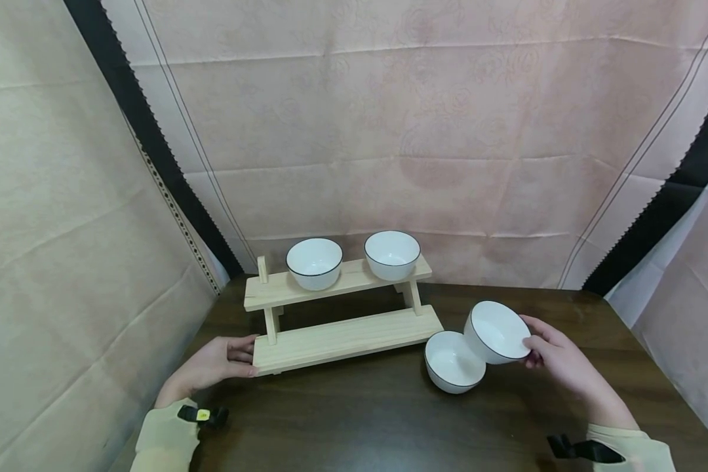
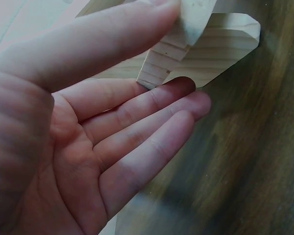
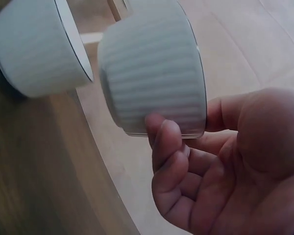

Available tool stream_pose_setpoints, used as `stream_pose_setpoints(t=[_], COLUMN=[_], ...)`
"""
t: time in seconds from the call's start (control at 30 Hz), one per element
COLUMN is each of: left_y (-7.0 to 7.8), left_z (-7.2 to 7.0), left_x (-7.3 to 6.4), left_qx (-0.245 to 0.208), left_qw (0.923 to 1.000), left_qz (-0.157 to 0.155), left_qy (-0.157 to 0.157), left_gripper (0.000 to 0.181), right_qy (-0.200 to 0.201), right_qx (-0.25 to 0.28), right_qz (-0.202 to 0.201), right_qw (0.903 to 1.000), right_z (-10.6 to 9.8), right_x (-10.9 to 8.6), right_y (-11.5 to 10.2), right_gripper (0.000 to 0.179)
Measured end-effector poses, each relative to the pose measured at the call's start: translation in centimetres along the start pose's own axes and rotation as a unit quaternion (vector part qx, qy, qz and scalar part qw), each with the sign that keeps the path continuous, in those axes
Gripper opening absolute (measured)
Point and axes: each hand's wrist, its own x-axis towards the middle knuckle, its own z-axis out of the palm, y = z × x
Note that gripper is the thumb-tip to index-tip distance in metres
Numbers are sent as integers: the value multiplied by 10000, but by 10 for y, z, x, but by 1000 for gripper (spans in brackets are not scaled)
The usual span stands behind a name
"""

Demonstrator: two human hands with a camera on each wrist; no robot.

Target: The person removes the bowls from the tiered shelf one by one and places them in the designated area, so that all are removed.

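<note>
A two-tier wooden shelf [image 1: 345, 337] stands on the table, with one white bowl [image 1: 314, 263] at the left of its upper board and another white bowl [image 1: 392, 255] at the right. My left hand [image 1: 221, 362] holds the left end of the lower board; in the left wrist view the thumb [image 2: 122, 39] and fingers lie on either side of its edge. With thumb and fingers my right hand [image 1: 557, 354] pinches the rim and side of a tilted, dark-rimmed white bowl [image 1: 498, 331]. That bowl overlaps a lower white bowl [image 1: 454, 364] on the table. Ribbed sides show on the held bowl [image 3: 152, 73].
The dark wooden table [image 1: 360, 419] runs under everything. A pale fabric backdrop [image 1: 389, 131] rises behind the shelf, and more fabric [image 1: 77, 229] hangs at the left side. A short wooden peg [image 1: 262, 269] sticks up at the upper board's left end.
</note>
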Motion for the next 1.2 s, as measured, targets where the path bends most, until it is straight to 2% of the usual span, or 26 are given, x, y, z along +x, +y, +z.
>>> stream_pose_setpoints(t=[0.43,1.2], left_y=[-1,-4], left_z=[1,0], left_x=[3,3], left_qx=[19,123], left_qw=[10000,9998], left_qz=[-63,-153], left_qy=[39,79], left_gripper=[83,83], right_qy=[-148,-326], right_qx=[-190,-94], right_qz=[122,226], right_qw=[9996,9992], right_z=[-18,-34], right_x=[-4,-12], right_y=[12,26], right_gripper=[49,52])
